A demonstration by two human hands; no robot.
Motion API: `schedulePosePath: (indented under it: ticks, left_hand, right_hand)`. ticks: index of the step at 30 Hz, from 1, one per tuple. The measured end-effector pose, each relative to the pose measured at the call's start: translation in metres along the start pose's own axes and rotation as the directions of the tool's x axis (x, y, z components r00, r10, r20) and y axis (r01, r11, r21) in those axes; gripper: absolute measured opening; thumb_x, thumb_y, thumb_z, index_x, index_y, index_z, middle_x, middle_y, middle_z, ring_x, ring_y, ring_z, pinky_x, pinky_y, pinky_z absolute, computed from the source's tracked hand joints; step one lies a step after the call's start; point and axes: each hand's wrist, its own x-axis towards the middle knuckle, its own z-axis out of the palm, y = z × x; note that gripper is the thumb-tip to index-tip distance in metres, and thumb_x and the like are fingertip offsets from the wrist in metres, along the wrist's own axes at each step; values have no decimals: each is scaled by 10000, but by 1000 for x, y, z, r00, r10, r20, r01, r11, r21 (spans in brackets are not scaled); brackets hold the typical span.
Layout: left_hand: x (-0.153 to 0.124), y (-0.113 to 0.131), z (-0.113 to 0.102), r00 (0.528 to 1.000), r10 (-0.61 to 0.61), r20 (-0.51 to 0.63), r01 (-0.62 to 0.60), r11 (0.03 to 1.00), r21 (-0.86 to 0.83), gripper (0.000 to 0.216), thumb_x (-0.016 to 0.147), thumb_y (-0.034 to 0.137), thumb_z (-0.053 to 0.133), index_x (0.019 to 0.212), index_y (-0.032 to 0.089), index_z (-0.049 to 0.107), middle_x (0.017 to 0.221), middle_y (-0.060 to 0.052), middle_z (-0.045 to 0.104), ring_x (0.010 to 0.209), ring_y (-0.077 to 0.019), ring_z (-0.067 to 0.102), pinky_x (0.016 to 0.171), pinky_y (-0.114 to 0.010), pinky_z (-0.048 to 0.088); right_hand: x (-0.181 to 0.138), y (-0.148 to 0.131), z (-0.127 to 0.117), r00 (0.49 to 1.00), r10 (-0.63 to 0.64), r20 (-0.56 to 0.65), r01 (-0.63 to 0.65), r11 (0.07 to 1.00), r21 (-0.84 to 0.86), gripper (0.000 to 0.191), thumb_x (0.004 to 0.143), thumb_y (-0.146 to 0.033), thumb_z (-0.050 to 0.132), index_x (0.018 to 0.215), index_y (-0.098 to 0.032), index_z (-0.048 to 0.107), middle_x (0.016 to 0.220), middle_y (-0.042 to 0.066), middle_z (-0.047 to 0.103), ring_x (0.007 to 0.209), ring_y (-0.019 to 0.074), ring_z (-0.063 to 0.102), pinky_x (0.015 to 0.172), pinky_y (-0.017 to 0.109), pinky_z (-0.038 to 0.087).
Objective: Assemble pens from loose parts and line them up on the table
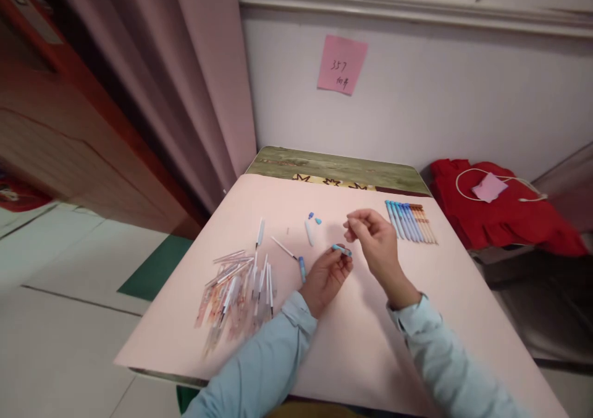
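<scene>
My left hand (327,277) rests on the pink sheet (361,338) and pinches a short blue pen piece (341,249) between thumb and fingers. Just right of it, my right hand (374,236) is lifted with its fingertips pinched together; whatever they hold is too small to make out. In front of the hands lie a white pen barrel (309,232), two small blue caps (314,218), a thin refill (283,247) and a blue piece (302,269). A heap of wrapped pens (236,291) lies at the left. A row of assembled blue and orange pens (410,221) lies at the right.
The pink sheet covers a small table whose green wooden top (338,166) shows at the far edge by the wall. A pink note (341,64) is stuck on the wall. Red cloth with a white cable (500,205) lies right of the table. Curtain (194,84) hangs at the left.
</scene>
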Motion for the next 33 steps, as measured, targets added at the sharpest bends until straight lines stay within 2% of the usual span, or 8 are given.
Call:
schedulePosePath:
  ticks: [3,7,11,18,27,33]
  left_hand:
    - [1,3,1,999,11,-34,-11,1000,-15,78,833,62,635,892,96,672,829,-48,695,739,-106,669,718,-206,554]
    - [2,6,2,995,26,-97,-26,1000,4,116,868,42,570,891,91,672,816,-58,713,734,-112,693,721,-202,579]
    - [2,7,4,994,31,-106,-29,999,17,151,879,25,538,876,88,675,828,-63,726,750,-116,707,740,-203,590]
    - [2,6,5,991,47,-125,-44,999,27,184,875,5,525,853,102,680,830,-52,729,761,-112,709,739,-192,589]
    - [3,5,3,993,54,-104,-49,998,41,147,862,24,558,863,93,688,841,-52,720,793,-108,695,765,-186,564]
    - [3,4,2,995,49,-89,-45,998,40,110,846,40,592,869,90,687,852,-49,716,783,-103,684,748,-184,549]
  right_hand:
    - [-39,27,-16,986,-36,-164,18,994,-107,156,853,-320,639,898,-174,669,740,6,666,584,112,593,563,242,494]
    - [-64,49,-15,967,-133,-217,87,974,-209,140,876,-300,637,920,-185,704,807,26,676,677,137,612,629,271,509]
    - [-63,47,-11,954,-223,-198,174,956,-238,110,884,-276,639,907,-201,717,848,34,681,744,149,633,659,273,515]
    - [-62,44,-12,962,-205,-178,152,950,-274,135,897,-300,618,915,-215,721,872,54,694,780,174,653,680,301,541]
    - [-63,45,-13,952,-263,-156,216,939,-269,112,891,-244,635,945,-227,731,894,48,693,796,166,656,675,288,543]
    - [-64,49,-12,952,-258,-164,205,937,-281,111,879,-248,647,947,-223,731,902,49,689,797,163,657,694,292,552]
